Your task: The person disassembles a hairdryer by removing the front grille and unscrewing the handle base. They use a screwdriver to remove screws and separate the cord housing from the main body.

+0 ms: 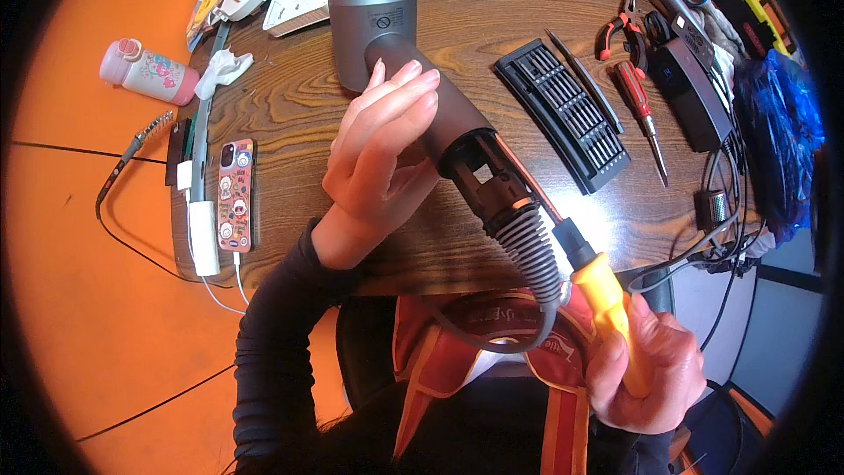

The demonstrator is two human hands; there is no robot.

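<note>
A grey hair dryer (374, 26) rests on the wooden table, its brown handle (453, 105) slanting toward me. The handle's near end is exposed, showing a black inner frame (488, 180) and a ribbed cord sleeve (527, 251). My left hand (382, 136) lies against the left side of the handle, fingers stretched out and slightly apart. In my right hand (646, 365) is a yellow-handled screwdriver (607, 295), with thumb and fingers wrapped around its grip. Its long shaft runs alongside the black frame up to the handle's opening; the tip is hidden.
Right of the dryer lie a bit set (563, 114), tweezers (585, 79), a red screwdriver (637, 101), red-handled pliers (624, 31) and a black box (690, 97). A phone (236, 198) and soldering iron (132, 154) are leftward. The cord (492, 343) loops over my lap.
</note>
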